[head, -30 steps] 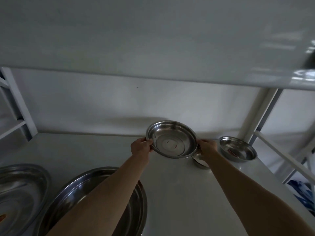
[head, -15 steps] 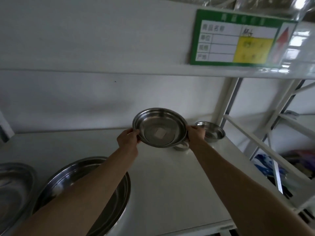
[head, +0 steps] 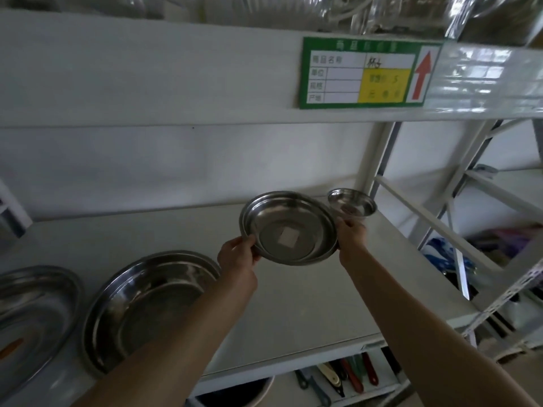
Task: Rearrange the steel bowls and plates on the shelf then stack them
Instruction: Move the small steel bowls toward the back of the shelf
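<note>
Both hands are on the round shiny steel plate [head: 289,229], one on each side of its rim: left hand [head: 238,255] grasps the near-left edge with thumb over the lip, right hand [head: 349,233] pinches the right edge. The plate is held in the air above the white metal shelf [head: 293,304], tilted toward the camera, with a pale square sticker visible in its centre. It may be two nested plates, since a double rim shows; I can't say for sure.

Risks, as I judge them:
- Thin rim grip on slick steel; a tilted plate could slip out, or a nested one could slide off.
- The small steel bowl [head: 352,202] sits at the far right, just behind the right hand; a knuckle could knock it toward the shelf edge.
- The large round steel basin [head: 147,304] at near left lies under the left forearm, so dropping the arm could clip it.

At the far left edge is a big oval steel tray [head: 32,312]. The shelf surface is smooth painted metal and will let things slide. A green-bordered label card [head: 364,73] with a red arrow hangs on the shelf above. Coloured tool handles [head: 349,374] are on the shelf below.
</note>
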Demonstrator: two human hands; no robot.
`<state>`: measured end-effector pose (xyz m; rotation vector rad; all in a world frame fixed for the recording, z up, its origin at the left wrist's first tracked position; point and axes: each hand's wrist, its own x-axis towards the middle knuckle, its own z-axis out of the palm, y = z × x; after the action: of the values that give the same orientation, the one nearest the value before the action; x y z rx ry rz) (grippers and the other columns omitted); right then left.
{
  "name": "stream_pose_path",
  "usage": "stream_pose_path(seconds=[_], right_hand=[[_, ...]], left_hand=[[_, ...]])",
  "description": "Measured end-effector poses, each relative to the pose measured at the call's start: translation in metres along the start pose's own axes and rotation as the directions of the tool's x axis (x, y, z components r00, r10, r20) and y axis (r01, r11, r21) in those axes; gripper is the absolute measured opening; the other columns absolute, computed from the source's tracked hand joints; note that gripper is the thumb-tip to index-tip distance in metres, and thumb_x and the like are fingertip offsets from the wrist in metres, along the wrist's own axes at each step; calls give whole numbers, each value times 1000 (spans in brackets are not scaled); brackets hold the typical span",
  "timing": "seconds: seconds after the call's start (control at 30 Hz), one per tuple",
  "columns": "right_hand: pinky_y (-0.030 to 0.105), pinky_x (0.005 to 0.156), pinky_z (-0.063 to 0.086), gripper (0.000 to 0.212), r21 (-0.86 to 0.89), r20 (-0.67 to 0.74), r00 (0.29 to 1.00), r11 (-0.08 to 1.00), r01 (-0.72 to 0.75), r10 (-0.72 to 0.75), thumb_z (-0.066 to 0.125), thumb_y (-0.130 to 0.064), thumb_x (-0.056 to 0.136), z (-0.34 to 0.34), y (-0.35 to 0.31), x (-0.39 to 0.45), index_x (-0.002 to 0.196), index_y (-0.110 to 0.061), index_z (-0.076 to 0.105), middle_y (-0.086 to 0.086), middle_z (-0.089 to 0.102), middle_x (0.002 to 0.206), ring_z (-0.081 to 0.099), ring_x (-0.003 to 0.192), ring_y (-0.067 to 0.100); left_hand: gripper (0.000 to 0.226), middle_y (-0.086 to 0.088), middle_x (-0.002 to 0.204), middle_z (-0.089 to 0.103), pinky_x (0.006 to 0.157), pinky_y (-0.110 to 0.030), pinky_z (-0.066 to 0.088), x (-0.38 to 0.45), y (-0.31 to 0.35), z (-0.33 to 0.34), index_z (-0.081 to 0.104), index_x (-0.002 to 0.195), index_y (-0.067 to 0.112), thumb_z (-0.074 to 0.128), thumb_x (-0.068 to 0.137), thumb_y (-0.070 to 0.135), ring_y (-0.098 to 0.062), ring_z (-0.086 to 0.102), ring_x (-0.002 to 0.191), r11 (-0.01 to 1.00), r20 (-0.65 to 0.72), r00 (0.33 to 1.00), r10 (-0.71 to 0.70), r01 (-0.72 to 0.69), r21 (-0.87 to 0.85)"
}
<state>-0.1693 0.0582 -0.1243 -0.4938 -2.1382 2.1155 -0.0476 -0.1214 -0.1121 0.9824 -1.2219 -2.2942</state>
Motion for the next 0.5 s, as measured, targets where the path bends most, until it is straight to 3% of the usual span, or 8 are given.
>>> stream_pose_path(seconds=[0.1, 0.23, 0.5], right_hand=[[29, 56, 41, 13, -53, -9, 1000, 998, -17, 17, 59, -13, 92, -13, 9, -10, 82, -6, 64, 6, 57, 69, 50, 63, 18], [31, 62, 48, 14, -104, 8, 999, 994, -46, 47, 59, -15, 94, -28, 24, -24, 93, -4, 66, 10, 63, 79, 57, 71, 21], [30, 61, 49, 15, -171, 27, 995, 981, -95, 101, 54, -16, 99, -59, 57, -51, 98, -5, 65, 15, 65, 84, 61, 70, 24]], left_hand=[[9, -10, 71, 64, 53, -21, 53, -16, -16, -8, 64, 93, -2, 59, 88, 3, -15, 61, 61, 998, 28, 998, -58, 58, -32], [14, -10, 71, 64, 65, -27, 50, -42, -37, -23, 62, 78, 5, 56, 89, 1, -17, 59, 66, 983, -1, 988, -156, 155, -101], [2, -15, 83, 65, 75, -32, 52, -77, -75, -48, 63, 89, 1, 62, 88, 3, -23, 62, 77, 945, -77, 947, -313, 303, -121]])
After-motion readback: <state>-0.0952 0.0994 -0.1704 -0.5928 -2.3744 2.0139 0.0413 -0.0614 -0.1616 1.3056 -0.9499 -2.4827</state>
